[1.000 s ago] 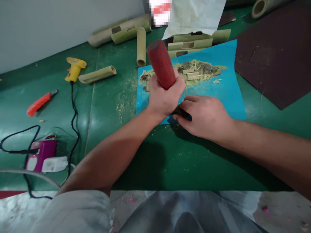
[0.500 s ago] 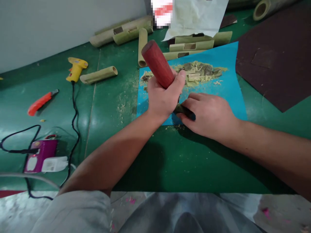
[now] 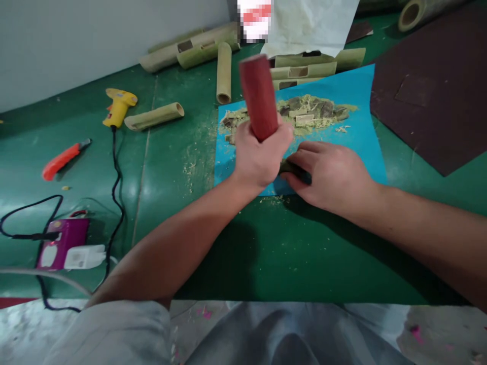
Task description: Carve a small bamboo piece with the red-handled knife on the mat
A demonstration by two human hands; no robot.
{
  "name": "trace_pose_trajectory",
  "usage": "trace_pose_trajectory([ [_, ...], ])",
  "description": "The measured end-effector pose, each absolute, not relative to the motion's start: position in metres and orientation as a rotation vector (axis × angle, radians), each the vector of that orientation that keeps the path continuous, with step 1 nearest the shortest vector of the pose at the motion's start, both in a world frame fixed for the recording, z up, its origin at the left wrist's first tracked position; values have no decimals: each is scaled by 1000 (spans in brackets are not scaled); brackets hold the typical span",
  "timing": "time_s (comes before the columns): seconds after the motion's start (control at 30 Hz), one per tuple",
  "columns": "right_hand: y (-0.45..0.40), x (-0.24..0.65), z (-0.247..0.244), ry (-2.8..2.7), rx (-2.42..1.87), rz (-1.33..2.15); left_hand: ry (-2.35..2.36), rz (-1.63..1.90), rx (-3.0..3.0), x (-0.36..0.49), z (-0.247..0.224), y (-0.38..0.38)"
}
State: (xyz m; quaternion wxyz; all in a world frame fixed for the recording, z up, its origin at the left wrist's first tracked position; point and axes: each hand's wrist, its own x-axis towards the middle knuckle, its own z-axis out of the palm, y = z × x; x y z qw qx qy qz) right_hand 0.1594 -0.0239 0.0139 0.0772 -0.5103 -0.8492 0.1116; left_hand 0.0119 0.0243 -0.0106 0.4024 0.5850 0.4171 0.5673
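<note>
My left hand is closed round a thick, round red wooden handle that stands up almost straight. Whatever the handle's lower end carries is hidden behind the fist. Just to the right, my right hand is closed on a dark, curved piece of bamboo, low over the front part of a blue sheet. Most of that piece lies under the fingers. Behind both hands, a heap of bamboo chips and shavings is spread across the sheet.
At left lie a yellow glue gun, an orange utility knife and a purple power block with cables. Bamboo tubes, some with cut-out windows, line the back. Dark brown sheets cover the right of the green table.
The red handle has swung from leaning left to nearly upright, and my left hand has turned with it. My right hand and the bamboo piece have shifted slightly right.
</note>
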Motion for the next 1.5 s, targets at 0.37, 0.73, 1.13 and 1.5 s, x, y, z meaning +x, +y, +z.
trace_pose_trajectory([
  [0.37,-27,159,13,-2508,-1473,309,1072,1462,1511,13,-12,25],
  [0.73,-18,174,5,-2507,-1232,216,933,1537,1529,6,26,20],
  [1.13,-13,180,-2,-2466,-1142,224,980,1344,1649,-7,25,21],
  [1.5,-14,179,1,-2466,-1218,269,974,1076,1753,-14,27,31],
])
